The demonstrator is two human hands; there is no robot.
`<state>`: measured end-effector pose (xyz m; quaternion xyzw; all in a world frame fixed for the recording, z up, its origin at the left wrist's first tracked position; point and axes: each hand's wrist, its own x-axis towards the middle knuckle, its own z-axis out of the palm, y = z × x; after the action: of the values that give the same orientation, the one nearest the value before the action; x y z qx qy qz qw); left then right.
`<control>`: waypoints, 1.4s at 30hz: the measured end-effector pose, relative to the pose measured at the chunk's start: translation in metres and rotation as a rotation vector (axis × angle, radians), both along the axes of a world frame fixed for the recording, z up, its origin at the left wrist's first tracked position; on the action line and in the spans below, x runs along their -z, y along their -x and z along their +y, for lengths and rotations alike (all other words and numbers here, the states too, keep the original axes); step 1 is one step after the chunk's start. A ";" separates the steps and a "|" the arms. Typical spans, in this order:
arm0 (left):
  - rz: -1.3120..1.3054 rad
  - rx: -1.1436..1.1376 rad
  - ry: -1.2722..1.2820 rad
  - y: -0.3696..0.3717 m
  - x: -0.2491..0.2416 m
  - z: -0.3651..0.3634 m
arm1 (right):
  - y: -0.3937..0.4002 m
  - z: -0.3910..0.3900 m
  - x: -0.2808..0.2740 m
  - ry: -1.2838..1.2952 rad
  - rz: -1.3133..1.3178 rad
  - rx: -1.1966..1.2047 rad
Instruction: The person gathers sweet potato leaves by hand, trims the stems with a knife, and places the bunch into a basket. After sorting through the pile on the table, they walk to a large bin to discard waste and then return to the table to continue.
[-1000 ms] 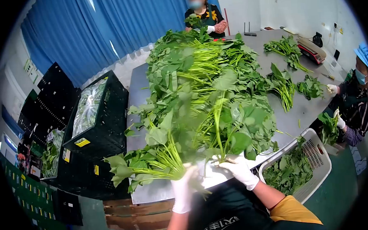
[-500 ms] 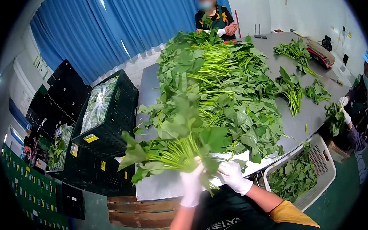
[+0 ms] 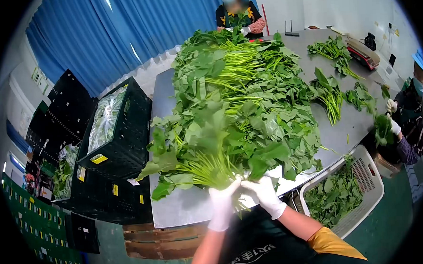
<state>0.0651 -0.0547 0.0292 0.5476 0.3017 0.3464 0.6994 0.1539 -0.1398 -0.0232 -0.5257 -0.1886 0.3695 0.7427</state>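
Note:
A bunch of leafy greens (image 3: 208, 170) with long pale-green stems fans out in front of me above the near table edge. My white-gloved left hand (image 3: 222, 202) is closed around the lower stems. From the other side, my gloved right hand (image 3: 266, 195) has its fingers closed at the stem ends, touching the left hand; its fingertips are partly hidden. Beneath and beyond, a big pile of the same greens (image 3: 237, 74) covers the metal table (image 3: 161, 91), stems lying sideways.
On the left stand dark green crates (image 3: 126, 131) with bagged greens. A white basket (image 3: 374, 181) of loose leaves sits at lower right. Small bunches (image 3: 330, 98) and a red scale (image 3: 363, 57) lie at the table's right. One co-worker (image 3: 239, 17) stands opposite, another (image 3: 411, 109) at right.
My right hand has moved left, its fingers coming together with the left hand at the stems. The view has shifted slightly. The right co-worker's hands have moved apart a little.

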 end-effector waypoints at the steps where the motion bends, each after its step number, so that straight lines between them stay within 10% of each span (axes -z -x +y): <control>1: 0.000 0.009 0.025 -0.001 0.000 0.000 | -0.003 -0.001 0.005 -0.032 -0.002 0.015; 7: -0.134 -0.134 0.180 -0.012 -0.016 0.031 | -0.030 -0.047 0.022 0.018 -0.174 0.230; 10: -0.233 -0.186 0.229 -0.001 -0.010 0.083 | -0.087 -0.115 0.054 -1.015 0.714 0.296; 12: -0.181 -0.155 0.219 0.007 -0.014 0.094 | -0.113 -0.157 0.039 -1.233 0.378 0.355; 16: -0.132 -0.064 0.173 0.015 -0.007 0.101 | -0.073 -0.099 -0.010 -0.888 0.463 0.245; 18: -0.101 -0.046 0.179 0.017 -0.008 0.099 | -0.050 -0.063 -0.004 -0.010 0.146 -0.055; 19: -0.102 -0.031 0.190 0.019 -0.009 0.098 | -0.042 -0.032 0.051 0.161 -0.466 -0.132; 24: -0.086 -0.023 0.203 0.035 -0.016 0.100 | 0.005 0.066 0.067 0.342 -1.243 -0.086; 28: -0.067 -0.119 0.109 0.057 -0.045 0.100 | 0.014 0.085 0.073 0.617 -1.291 -0.294; 42: -0.644 -0.165 0.187 0.131 -0.059 0.110 | -0.044 0.023 0.041 0.019 0.058 -0.104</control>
<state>-0.0664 0.0553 0.0882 0.3173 0.1391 0.5279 0.7754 0.1978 -0.1164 -0.0637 -0.5113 -0.1906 0.4241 0.7227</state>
